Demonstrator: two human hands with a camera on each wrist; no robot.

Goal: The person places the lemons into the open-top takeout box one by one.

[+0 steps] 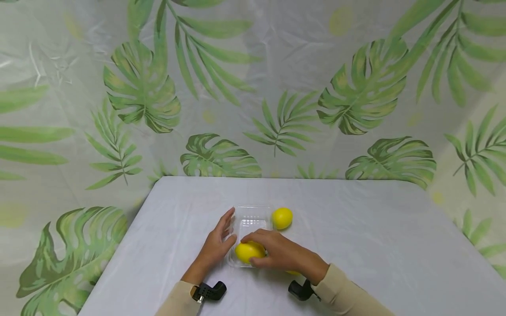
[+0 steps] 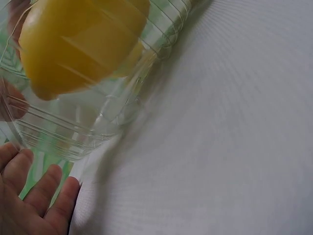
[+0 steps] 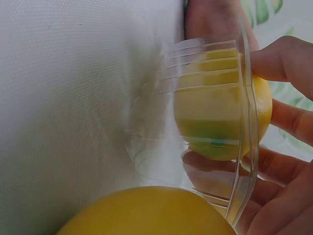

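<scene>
A smooth, bright yellow lemon (image 1: 249,251) is held in the right hand (image 1: 282,254), whose fingers (image 1: 253,237) are curled over its top and far side. The fruit sits at the near end of a clear plastic tray (image 1: 250,221), which lies near the middle of the tabletop (image 1: 375,245), somewhat toward the near edge. The tray is transparent, with ribbed, stepped walls and rounded corners, as is seen in the left wrist view, where the lemon (image 2: 78,41) shows through the wall (image 2: 98,122). In the right wrist view the same lemon (image 3: 217,117) is seen through the tray's ribs, with fingers (image 3: 283,61) wrapped round it. A small greenish mark shows on the fruit behind the plastic; no writing can be read on it.

The left hand (image 1: 216,245) is laid against the tray's left wall with fingers straight and relaxed, gripping nothing.

A second lemon (image 1: 282,218) rests on the tabletop just beside the tray's far right corner. A third yellow fruit (image 3: 146,213) appears close under the right wrist. The tabletop is covered in a white cloth, and a leaf-printed curtain (image 1: 253,87) hangs behind it.
</scene>
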